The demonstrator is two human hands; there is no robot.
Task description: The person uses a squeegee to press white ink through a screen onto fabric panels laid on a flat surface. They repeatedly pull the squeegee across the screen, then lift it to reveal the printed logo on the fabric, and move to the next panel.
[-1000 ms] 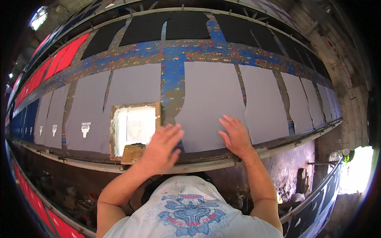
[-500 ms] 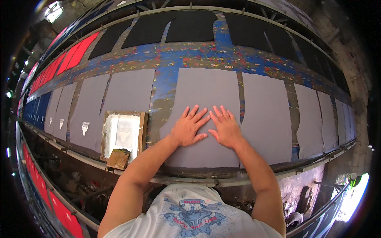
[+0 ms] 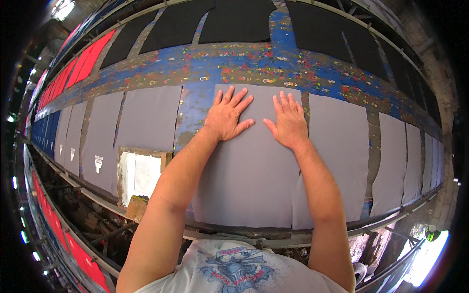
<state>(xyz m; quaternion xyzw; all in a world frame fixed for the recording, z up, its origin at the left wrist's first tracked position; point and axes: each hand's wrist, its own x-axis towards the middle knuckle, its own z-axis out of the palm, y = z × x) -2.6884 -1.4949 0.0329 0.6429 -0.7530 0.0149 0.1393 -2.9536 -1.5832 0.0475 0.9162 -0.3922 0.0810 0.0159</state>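
Note:
A grey cut fabric panel (image 3: 249,180) lies flat on the long printing table in front of me. Both palms rest on its far part. My left hand (image 3: 228,115) is flat near the panel's far left corner, fingers spread. Close to its far right edge, my right hand (image 3: 288,119) also lies flat with the thumb out. Neither hand holds anything. A wooden-framed printing screen (image 3: 141,171) with a white design area lies left of my left forearm, over another grey panel (image 3: 149,115). On the screen's near edge sits a wooden squeegee block (image 3: 136,209), partly hidden by my arm.
More grey panels (image 3: 337,161) lie to the right. On the left, a grey panel (image 3: 99,127) bears a white print. Black panels (image 3: 234,22) and red panels (image 3: 93,56) line the far side, beyond a paint-spotted blue strip (image 3: 288,63). A metal rail (image 3: 288,239) edges the table nearest me.
Both hands have slid away from me across the grey panel, from its middle to its far part, and are now further apart. My body leans further in.

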